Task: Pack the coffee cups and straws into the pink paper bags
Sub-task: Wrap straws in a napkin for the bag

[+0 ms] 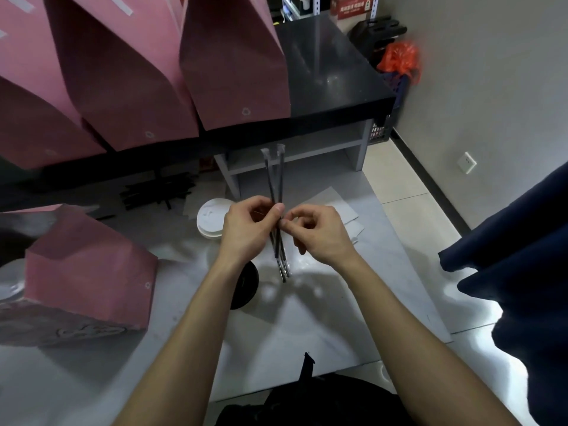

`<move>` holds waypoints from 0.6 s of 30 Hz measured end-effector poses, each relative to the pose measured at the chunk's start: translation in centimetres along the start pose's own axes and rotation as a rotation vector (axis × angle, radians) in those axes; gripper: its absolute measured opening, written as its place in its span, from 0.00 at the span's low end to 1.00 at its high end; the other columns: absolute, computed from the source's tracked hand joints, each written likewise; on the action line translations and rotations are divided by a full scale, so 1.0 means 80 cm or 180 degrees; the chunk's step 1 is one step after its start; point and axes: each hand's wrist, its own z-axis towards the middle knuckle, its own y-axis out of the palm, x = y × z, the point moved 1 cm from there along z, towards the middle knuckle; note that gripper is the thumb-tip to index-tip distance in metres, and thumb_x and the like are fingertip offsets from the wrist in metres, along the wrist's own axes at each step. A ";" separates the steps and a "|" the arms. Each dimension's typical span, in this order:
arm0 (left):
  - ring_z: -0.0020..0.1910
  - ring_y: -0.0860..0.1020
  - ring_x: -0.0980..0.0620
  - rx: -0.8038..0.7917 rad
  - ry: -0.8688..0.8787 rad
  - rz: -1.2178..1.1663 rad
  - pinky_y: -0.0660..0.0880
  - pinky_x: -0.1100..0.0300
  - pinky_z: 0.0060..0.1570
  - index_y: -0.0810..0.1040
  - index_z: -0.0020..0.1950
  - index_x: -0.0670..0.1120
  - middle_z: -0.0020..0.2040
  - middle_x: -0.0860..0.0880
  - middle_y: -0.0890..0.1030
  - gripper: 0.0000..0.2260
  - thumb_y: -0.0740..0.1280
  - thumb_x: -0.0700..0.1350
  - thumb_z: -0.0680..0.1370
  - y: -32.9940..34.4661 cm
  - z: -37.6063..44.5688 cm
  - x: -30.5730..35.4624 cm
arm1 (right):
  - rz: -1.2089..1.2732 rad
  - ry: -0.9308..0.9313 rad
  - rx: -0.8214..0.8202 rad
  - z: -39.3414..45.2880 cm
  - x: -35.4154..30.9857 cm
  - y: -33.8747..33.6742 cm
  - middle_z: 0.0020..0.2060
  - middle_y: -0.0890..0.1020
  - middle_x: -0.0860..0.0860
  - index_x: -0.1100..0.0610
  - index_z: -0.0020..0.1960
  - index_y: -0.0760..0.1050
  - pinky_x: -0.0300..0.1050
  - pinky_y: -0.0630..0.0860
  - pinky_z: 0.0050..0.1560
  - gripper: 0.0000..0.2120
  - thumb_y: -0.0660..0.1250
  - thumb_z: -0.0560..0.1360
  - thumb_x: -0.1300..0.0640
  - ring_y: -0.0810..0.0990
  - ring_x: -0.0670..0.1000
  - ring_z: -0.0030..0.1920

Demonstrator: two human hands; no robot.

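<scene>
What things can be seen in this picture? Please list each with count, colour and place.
straws: two, dark, in clear wrappers, held in both hands
bags: three, pink, upright on the counter
bag: one, pink, open, on the floor at left
lids: a stack, white, on the floor behind the left hand
loose straws: a pile, dark, under the counter
counter: one, black, at top
left hand: pinches the straws
right hand: pinches the straws
</scene>
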 end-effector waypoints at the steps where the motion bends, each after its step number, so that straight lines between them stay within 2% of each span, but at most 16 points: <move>1: 0.46 0.87 0.43 0.0031 -0.0020 0.0054 0.83 0.44 0.48 0.85 0.49 0.46 0.42 0.45 0.88 0.08 0.74 0.50 0.83 0.001 0.002 -0.001 | 0.0039 -0.0047 -0.0008 0.001 0.005 -0.004 0.26 0.82 0.53 0.51 0.44 0.84 0.42 0.73 0.30 0.07 0.76 0.79 0.51 0.77 0.53 0.22; 3: 0.46 0.87 0.46 0.0122 -0.0084 0.0044 0.83 0.41 0.53 0.82 0.48 0.46 0.43 0.47 0.87 0.09 0.71 0.49 0.85 0.001 0.004 -0.001 | -0.0316 -0.0039 0.0359 0.011 0.025 -0.022 0.29 0.84 0.50 0.48 0.47 0.86 0.43 0.76 0.33 0.06 0.76 0.79 0.47 0.79 0.51 0.26; 4: 0.47 0.88 0.48 0.0148 -0.0134 -0.0067 0.84 0.42 0.55 0.80 0.49 0.46 0.44 0.49 0.88 0.09 0.69 0.48 0.86 0.001 0.005 0.000 | -0.0799 0.0024 0.0648 0.018 0.039 -0.036 0.32 0.84 0.47 0.47 0.48 0.86 0.45 0.78 0.38 0.05 0.76 0.78 0.47 0.81 0.49 0.30; 5: 0.48 0.89 0.50 0.0145 -0.0177 -0.0233 0.84 0.43 0.58 0.78 0.50 0.44 0.45 0.48 0.89 0.08 0.67 0.46 0.88 0.001 0.006 0.000 | -0.1357 0.0121 0.0863 0.024 0.053 -0.049 0.36 0.85 0.46 0.47 0.50 0.87 0.46 0.80 0.44 0.06 0.77 0.77 0.46 0.82 0.48 0.35; 7: 0.46 0.90 0.47 0.0077 -0.0199 -0.0568 0.86 0.44 0.56 0.75 0.53 0.42 0.46 0.46 0.90 0.07 0.63 0.43 0.90 0.001 0.009 0.001 | -0.2060 0.0338 0.0940 0.039 0.078 -0.070 0.46 0.83 0.47 0.49 0.55 0.87 0.49 0.80 0.52 0.10 0.77 0.77 0.47 0.82 0.50 0.44; 10: 0.43 0.90 0.42 -0.0042 -0.0134 -0.0807 0.87 0.46 0.48 0.72 0.55 0.42 0.44 0.45 0.89 0.06 0.60 0.41 0.90 0.001 0.013 0.003 | -0.2220 0.0641 0.0730 0.065 0.101 -0.081 0.54 0.81 0.49 0.51 0.58 0.87 0.50 0.81 0.55 0.15 0.79 0.74 0.46 0.82 0.52 0.49; 14: 0.44 0.89 0.41 -0.0142 -0.0138 -0.0838 0.85 0.54 0.44 0.75 0.60 0.42 0.43 0.45 0.88 0.06 0.58 0.39 0.90 0.002 0.020 0.000 | -0.2405 0.0865 0.0423 0.089 0.113 -0.080 0.51 0.80 0.47 0.49 0.55 0.88 0.45 0.77 0.51 0.11 0.78 0.74 0.48 0.84 0.55 0.52; 16: 0.43 0.89 0.44 -0.0149 -0.0203 -0.0840 0.85 0.54 0.44 0.76 0.59 0.44 0.42 0.45 0.87 0.07 0.58 0.38 0.90 0.003 0.025 -0.002 | -0.2373 0.0770 0.0481 0.092 0.113 -0.082 0.49 0.80 0.47 0.49 0.53 0.88 0.44 0.74 0.49 0.07 0.76 0.76 0.50 0.84 0.55 0.51; 18: 0.38 0.84 0.50 -0.0106 -0.0336 -0.0802 0.81 0.55 0.42 0.76 0.56 0.46 0.41 0.47 0.84 0.08 0.58 0.37 0.89 0.006 0.030 -0.005 | -0.2162 0.0703 0.0591 0.091 0.106 -0.088 0.49 0.82 0.47 0.50 0.52 0.89 0.44 0.76 0.50 0.06 0.75 0.77 0.50 0.83 0.53 0.50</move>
